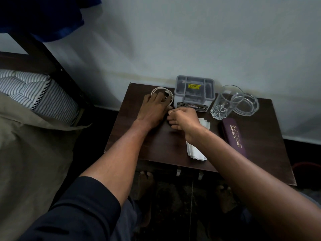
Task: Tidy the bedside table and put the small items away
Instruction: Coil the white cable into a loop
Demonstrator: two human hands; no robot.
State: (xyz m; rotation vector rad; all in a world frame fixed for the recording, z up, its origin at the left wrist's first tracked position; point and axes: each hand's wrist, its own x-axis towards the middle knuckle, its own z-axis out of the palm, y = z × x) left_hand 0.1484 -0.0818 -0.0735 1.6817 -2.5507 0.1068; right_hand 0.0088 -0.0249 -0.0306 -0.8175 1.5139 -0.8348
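Pressing down on the coiled white cable (162, 94) near the bedside table (156, 141)'s back-left edge, the left hand (152, 108) lies flat, fingers spread. Light and floppy, it looks best gathered by the loop. The right hand (182, 119) is curled closed; its contents cannot be told. Rightward, organizer (194, 93), fragile glass (224, 103) and ashtray (246, 105) crowd the back.
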